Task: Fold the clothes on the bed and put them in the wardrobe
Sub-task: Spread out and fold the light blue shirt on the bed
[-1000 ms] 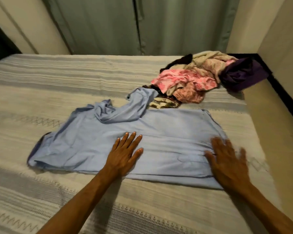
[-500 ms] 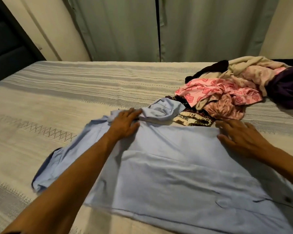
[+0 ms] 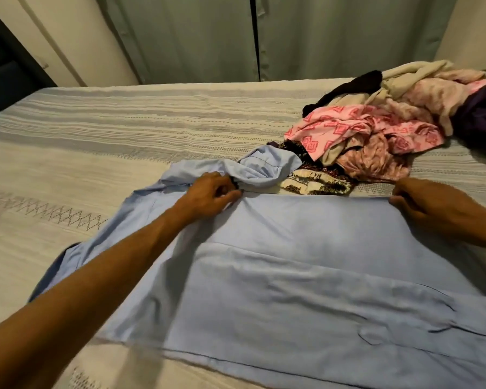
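Observation:
A light blue button shirt (image 3: 306, 276) lies spread flat on the bed (image 3: 124, 141), its lower half folded over once. My left hand (image 3: 211, 193) pinches the shirt's far edge where a bunched sleeve (image 3: 264, 169) rises. My right hand (image 3: 421, 202) grips the same far edge at the right. A heap of unfolded clothes (image 3: 376, 130) sits behind, at the bed's back right: pink patterned, beige, dark purple and a brown print piece.
Grey-green curtains or fabric doors (image 3: 250, 37) hang behind the bed. A dark opening (image 3: 0, 60) shows at the far left. The striped bedspread stretches bare to the left of the shirt.
Both hands left the shirt's near part and reached to its far edge, then closed on it. The view moved closer and shifted left.

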A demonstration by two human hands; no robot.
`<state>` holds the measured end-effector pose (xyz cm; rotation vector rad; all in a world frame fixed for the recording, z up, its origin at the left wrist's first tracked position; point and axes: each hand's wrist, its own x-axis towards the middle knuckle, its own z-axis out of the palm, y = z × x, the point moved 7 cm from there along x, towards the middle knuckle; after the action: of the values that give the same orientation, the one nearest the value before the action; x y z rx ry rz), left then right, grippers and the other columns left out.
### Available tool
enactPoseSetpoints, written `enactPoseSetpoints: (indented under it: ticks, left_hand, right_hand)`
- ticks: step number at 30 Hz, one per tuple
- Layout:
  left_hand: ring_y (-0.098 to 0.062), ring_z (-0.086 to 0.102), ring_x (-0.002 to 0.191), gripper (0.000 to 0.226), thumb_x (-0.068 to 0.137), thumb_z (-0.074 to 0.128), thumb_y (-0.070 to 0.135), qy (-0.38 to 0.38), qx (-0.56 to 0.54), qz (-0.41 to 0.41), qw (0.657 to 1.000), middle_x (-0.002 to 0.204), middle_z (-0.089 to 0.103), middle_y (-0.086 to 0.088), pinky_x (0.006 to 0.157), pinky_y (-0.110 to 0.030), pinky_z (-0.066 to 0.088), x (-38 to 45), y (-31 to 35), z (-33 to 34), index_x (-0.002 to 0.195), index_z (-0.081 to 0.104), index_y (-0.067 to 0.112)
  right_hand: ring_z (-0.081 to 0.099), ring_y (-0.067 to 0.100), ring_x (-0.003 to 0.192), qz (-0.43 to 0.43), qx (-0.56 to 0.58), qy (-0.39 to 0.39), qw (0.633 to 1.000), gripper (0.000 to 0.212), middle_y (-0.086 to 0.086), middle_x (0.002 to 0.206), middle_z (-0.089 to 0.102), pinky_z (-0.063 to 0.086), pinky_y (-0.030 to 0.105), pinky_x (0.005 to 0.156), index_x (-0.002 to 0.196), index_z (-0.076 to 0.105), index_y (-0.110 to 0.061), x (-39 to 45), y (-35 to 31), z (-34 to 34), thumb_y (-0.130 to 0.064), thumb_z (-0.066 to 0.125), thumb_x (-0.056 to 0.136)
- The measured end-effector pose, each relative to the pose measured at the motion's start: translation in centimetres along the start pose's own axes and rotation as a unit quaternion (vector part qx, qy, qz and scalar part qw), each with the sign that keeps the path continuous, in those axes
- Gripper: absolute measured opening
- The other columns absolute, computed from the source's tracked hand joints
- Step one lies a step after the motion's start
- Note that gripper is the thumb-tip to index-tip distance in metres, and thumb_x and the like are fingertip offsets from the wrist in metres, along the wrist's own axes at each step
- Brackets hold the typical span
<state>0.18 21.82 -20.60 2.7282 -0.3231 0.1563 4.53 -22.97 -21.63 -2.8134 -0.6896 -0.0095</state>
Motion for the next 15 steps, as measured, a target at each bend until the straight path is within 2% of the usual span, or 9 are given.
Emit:
enactPoseSetpoints:
  ticks: [2, 4, 7, 9, 10, 12, 14, 15]
  left_hand:
    - [-0.019, 0.062, 0.096, 0.043, 0.089, 0.060, 0.065, -0.045, 0.033, 0.010, 0.998, 0.108, 0.068, -0.001, 0.083, -0.036, 0.048, 0.3, -1.4, -0.4, 0.109, 0.070, 0.028]
    - [-0.020, 0.058, 0.113, 0.064, 0.089, 0.058, 0.073, -0.100, 0.077, 0.000, 0.992, 0.133, 0.060, -0.001, 0.094, -0.038, 0.047, 0.0, -3.3, -0.7, 0.132, 0.063, 0.027]
    - [-0.028, 0.060, 0.116, 0.070, 0.087, 0.054, 0.078, -0.167, 0.160, -0.022, 0.973, 0.136, 0.061, -0.001, 0.089, -0.038, 0.047, 0.3, -5.5, -1.9, 0.136, 0.059, 0.030]
    - [-0.028, 0.055, 0.121, 0.062, 0.090, 0.059, 0.071, -0.192, 0.255, -0.030, 0.947, 0.137, 0.062, 0.001, 0.095, -0.040, 0.042, 1.1, -5.8, -2.7, 0.143, 0.055, 0.038]
    - [-0.026, 0.054, 0.121, 0.056, 0.091, 0.061, 0.069, -0.195, 0.289, -0.025, 0.937, 0.133, 0.064, 0.003, 0.098, -0.041, 0.040, 1.5, -5.4, -3.0, 0.140, 0.056, 0.042]
    - [-0.022, 0.053, 0.115, 0.034, 0.091, 0.067, 0.062, -0.173, 0.301, 0.002, 0.938, 0.109, 0.063, 0.010, 0.096, -0.038, 0.035, 2.0, -3.8, -3.9, 0.117, 0.062, 0.041]
    - [-0.022, 0.053, 0.105, 0.024, 0.088, 0.076, 0.053, -0.130, 0.263, 0.038, 0.955, 0.094, 0.060, 0.013, 0.088, -0.037, 0.032, 1.5, -1.8, -5.4, 0.099, 0.061, 0.038]
    - [-0.021, 0.053, 0.098, 0.025, 0.086, 0.080, 0.050, -0.101, 0.253, 0.063, 0.960, 0.088, 0.059, 0.012, 0.083, -0.036, 0.031, 0.7, -1.0, -6.2, 0.095, 0.062, 0.036]
  right_hand:
    - [0.054, 0.013, 0.068, 0.022, 0.006, -0.014, 1.000, 0.046, -0.004, 0.080, 0.060, 0.045, 0.039, 0.059, 0.094, 0.051, -0.030, -0.1, 0.3, 0.1, -0.069, 0.028, 0.095]
    - [0.058, 0.016, 0.074, 0.048, 0.036, -0.049, 0.997, 0.040, -0.003, 0.085, 0.064, 0.051, 0.041, 0.067, 0.097, 0.056, -0.029, -0.2, 0.8, 0.1, -0.067, 0.046, 0.092]
    - [0.062, 0.018, 0.078, 0.060, 0.070, -0.138, 0.986, 0.028, -0.004, 0.084, 0.068, 0.051, 0.038, 0.069, 0.093, 0.064, -0.033, 0.3, 0.9, -0.1, -0.058, 0.075, 0.085]
    - [0.064, 0.019, 0.077, 0.059, 0.080, -0.161, 0.982, 0.021, -0.004, 0.078, 0.070, 0.048, 0.036, 0.068, 0.083, 0.072, -0.029, 1.1, 1.1, -0.7, -0.047, 0.083, 0.082]
    - [0.064, 0.018, 0.077, 0.059, 0.080, -0.160, 0.982, 0.017, -0.005, 0.077, 0.071, 0.048, 0.035, 0.068, 0.081, 0.075, -0.028, 1.4, 1.4, -1.1, -0.042, 0.085, 0.082]
    - [0.063, 0.010, 0.077, 0.037, 0.049, -0.128, 0.990, 0.009, -0.007, 0.083, 0.074, 0.047, 0.027, 0.066, 0.088, 0.080, -0.026, 1.6, 1.5, -1.9, -0.031, 0.085, 0.084]
    - [0.063, 0.007, 0.071, -0.023, -0.007, -0.051, 0.998, 0.012, -0.003, 0.087, 0.077, 0.046, 0.024, 0.062, 0.096, 0.081, -0.020, 0.9, 0.8, -3.5, -0.021, 0.085, 0.085]
    - [0.065, 0.012, 0.067, -0.066, -0.030, 0.001, 0.997, 0.012, 0.001, 0.087, 0.078, 0.049, 0.026, 0.061, 0.097, 0.081, -0.017, -0.1, 0.1, -4.6, -0.018, 0.084, 0.085]
